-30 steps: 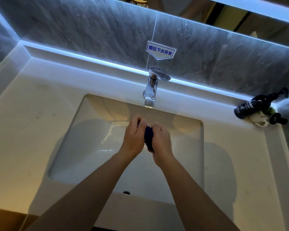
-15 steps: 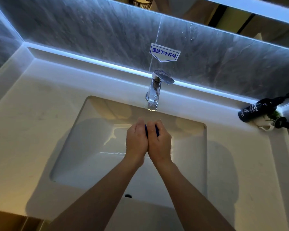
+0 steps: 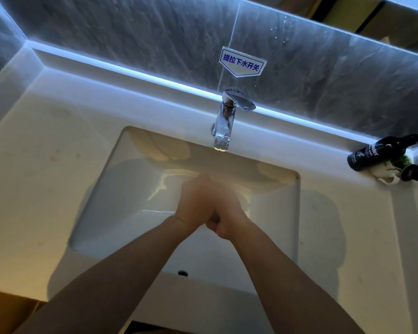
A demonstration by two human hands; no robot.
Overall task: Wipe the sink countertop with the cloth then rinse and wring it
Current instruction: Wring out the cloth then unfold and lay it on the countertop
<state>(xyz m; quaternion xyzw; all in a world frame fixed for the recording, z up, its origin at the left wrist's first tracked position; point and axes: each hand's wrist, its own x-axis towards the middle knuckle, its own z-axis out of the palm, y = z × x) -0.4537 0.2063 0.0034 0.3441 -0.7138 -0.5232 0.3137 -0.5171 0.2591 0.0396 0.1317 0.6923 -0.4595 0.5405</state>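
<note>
Pressed together over the basin (image 3: pixel 111 189), both hands (image 3: pixel 210 208) now hide the blue cloth; wall sign (image 3: pixel 243 65) reads 提拉下水开关.

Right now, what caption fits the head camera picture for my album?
Two bare hands, left hand and right hand, pressed together over the white rectangular sink basin, below the chrome tap.

Dim bathroom, cold strip light along the back wall, blur at the hands.

A bluish-white light strip (image 3: pixel 155 79) glows under the dark stone wall (image 3: pixel 130 32) and glints on the chrome faucet (image 3: pixel 223 124). Warm yellow tints the sink basin (image 3: pixel 130 189); soft shadows fall on the countertop (image 3: pixel 34 177). Left hand (image 3: pixel 194 201) and right hand (image 3: pixel 227 213) smear with motion blur. Wide-angle bending curves the edges.
</note>
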